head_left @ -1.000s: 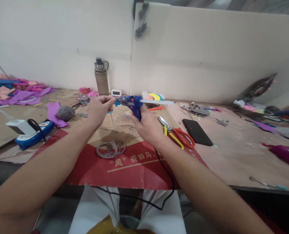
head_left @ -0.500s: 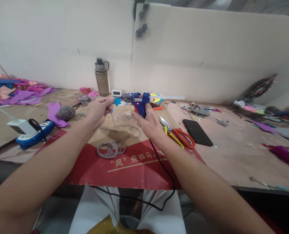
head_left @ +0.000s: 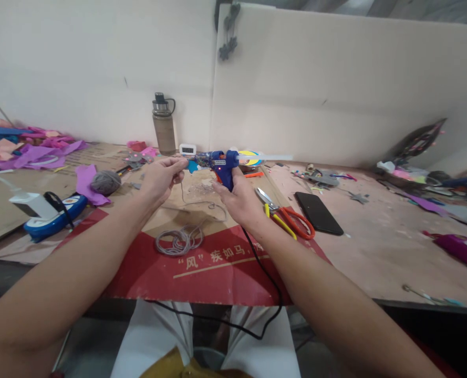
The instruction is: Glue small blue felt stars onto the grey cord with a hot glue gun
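Between the thumb and fingers of my left hand [head_left: 165, 178] is a small blue cutout [head_left: 193, 166], its full shape partly hidden. A thin grey cord [head_left: 183, 195] hangs below that hand and runs to a loose coil [head_left: 179, 240] on the red part of the cardboard. My right hand [head_left: 239, 199] is wrapped round the handle of a blue hot glue gun [head_left: 224, 170], which points left with its nozzle at the blue cutout. A clear glue stick [head_left: 265, 157] sticks out of the gun's back end. Its black cable [head_left: 270, 281] drops over the table edge.
Right of my right hand lie orange-handled scissors [head_left: 294, 220], a yellow-handled tool [head_left: 282, 224] and a black phone [head_left: 319, 213]. A water bottle [head_left: 164, 126] stands by the wall. Left are a grey yarn ball [head_left: 105, 182], a blue power strip [head_left: 55, 218] and purple felt scraps [head_left: 40, 156].
The glue gun and my right hand have shifted slightly left, bringing the nozzle closer to the blue cutout. My left hand keeps its pinch.
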### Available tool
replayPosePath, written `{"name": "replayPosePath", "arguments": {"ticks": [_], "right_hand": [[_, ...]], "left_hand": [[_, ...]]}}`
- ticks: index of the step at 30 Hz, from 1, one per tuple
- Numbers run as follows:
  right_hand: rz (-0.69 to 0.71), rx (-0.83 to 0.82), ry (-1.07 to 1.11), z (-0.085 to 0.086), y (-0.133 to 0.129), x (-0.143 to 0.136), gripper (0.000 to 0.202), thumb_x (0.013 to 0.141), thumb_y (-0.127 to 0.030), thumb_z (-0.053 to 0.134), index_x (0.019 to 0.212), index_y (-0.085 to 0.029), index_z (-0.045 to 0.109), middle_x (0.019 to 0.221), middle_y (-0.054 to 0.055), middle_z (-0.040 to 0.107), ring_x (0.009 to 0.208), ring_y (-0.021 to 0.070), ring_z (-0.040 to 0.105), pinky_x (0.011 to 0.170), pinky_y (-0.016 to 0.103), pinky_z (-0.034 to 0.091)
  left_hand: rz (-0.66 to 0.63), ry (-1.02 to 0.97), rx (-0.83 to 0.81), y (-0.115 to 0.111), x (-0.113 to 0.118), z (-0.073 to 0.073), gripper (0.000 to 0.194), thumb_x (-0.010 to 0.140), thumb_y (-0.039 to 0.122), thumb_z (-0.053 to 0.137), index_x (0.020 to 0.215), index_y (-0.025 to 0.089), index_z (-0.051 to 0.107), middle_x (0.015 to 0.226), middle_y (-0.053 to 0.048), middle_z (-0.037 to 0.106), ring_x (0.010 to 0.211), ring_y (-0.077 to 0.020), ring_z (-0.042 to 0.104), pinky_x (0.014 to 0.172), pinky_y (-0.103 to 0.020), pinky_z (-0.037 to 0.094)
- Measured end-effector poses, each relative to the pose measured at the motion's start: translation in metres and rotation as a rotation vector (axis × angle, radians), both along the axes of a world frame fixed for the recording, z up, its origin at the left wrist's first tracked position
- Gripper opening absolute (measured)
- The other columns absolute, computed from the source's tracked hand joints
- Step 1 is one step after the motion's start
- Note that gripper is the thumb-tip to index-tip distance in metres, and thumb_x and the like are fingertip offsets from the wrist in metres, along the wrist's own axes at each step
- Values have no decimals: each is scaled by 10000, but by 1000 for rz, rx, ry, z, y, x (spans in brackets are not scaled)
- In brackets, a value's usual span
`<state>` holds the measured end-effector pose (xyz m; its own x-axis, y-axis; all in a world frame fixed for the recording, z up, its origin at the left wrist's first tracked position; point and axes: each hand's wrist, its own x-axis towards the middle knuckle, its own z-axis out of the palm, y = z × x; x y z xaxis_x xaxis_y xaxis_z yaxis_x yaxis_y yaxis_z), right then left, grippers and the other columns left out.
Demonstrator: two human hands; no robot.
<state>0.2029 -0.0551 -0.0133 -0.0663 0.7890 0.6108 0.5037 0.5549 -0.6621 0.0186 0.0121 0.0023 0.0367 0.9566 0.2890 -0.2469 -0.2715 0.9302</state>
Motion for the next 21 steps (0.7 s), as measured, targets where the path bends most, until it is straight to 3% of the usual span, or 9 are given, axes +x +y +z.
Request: {"name": "replayPosePath", "arguments": {"ticks": [6,21], "right_hand": [[-59,-60,-17,7,-8,-3,434,822,-261,514,1248,-176,505,1078,120,648,931,246,602,854,394,458],[-36,-31,-47,14,-15,-5,453,833,-226,508,1285,-213,481,1087,117,643,968,254,592,898,437,448]], "left_hand": [[5,46,41,0,-1,-1,82,719,170,692,665,116,663,510,8,531,434,-41,434,408,-167,268],[-1,36,60,0,-1,-1,103,715,176,696,636,130,649,516,7,527,438,-45,429,410,-169,286]]}}
